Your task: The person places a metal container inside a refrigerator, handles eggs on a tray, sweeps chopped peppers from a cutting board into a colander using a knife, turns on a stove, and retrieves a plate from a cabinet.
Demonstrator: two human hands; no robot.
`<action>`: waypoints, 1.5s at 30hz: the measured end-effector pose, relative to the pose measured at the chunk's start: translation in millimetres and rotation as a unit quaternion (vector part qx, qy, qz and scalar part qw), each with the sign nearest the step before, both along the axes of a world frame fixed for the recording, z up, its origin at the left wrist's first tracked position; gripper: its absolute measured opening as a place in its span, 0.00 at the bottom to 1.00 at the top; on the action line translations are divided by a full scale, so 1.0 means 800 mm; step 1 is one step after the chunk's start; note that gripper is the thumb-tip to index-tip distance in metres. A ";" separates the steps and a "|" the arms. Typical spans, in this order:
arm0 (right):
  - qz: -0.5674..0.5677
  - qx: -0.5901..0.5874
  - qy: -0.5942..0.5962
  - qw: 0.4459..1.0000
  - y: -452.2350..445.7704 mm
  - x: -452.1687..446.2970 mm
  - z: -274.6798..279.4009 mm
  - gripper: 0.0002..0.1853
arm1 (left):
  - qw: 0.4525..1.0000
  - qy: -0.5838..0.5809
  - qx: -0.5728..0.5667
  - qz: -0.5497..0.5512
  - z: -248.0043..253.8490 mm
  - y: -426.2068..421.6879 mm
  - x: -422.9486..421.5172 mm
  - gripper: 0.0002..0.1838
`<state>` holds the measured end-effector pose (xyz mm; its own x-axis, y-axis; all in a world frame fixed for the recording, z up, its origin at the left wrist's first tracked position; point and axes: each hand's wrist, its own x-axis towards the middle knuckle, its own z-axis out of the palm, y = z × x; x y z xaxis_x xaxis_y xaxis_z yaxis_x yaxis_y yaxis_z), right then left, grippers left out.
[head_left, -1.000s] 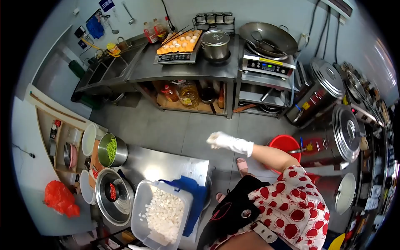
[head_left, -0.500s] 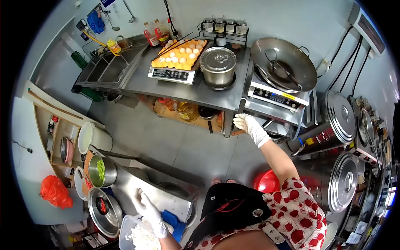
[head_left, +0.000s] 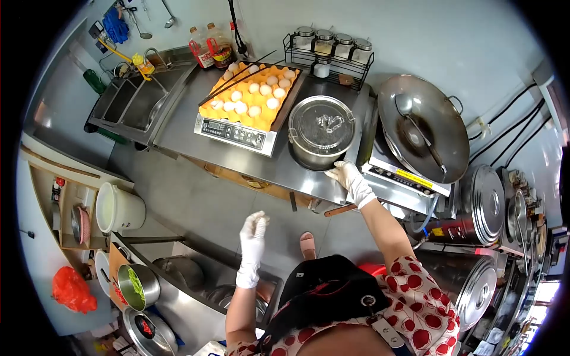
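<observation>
1. One long counter (head_left: 178, 126) spans the far side: brace lightly near its edge, and mind that smooth, flat steel lets things slide.
2. Keep your right forearm clear of the wok (head_left: 436, 121), a wide, thin-walled bowl of darkened metal on the far right.
3. Leave elbow room beside the egg tray (head_left: 263, 121), orange, dimpled and probably easily tipped, left of the pot.
4. Keep the pot (head_left: 312, 133) level; its contents are hidden. It is a rigid, lidded metal cylinder toward the counter's right end.
5. Your right hand (head_left: 349, 177) is close beside the pot's base; whether its grip holds anything, you cannot tell. Your left hand (head_left: 253, 237) hangs nearer, released, fingers loosely bent. Both gloves look thin and wrinkled.
6. Avoid jolting the eggs (head_left: 272, 103), smooth, pale and rounded.
</observation>
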<state>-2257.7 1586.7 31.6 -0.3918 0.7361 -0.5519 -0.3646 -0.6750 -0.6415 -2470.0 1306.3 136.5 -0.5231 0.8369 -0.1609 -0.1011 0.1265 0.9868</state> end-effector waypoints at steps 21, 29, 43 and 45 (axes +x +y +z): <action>0.022 -0.017 -0.066 0.997 -0.007 0.021 0.029 0.19 | 0.998 -0.009 -0.012 0.061 0.005 0.154 0.032 0.28; 0.060 -0.085 0.005 0.995 -0.027 0.037 -0.018 0.24 | 0.965 -0.185 0.178 0.053 -0.021 0.196 0.030 0.34; 0.246 0.045 -0.020 0.968 -0.074 0.028 0.044 0.19 | 0.911 -0.313 0.176 0.203 -0.009 0.108 0.057 0.31; 0.283 0.051 -0.048 0.957 -0.075 0.019 0.049 0.19 | 0.911 -0.301 0.185 0.212 0.000 0.097 0.055 0.30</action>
<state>-2242.9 1526.4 70.6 -0.6940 0.4736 -0.5423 0.1041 -0.6792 -0.7265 -2425.7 1383.6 136.4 -0.7228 0.6345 -0.2738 -0.5999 -0.3794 0.7044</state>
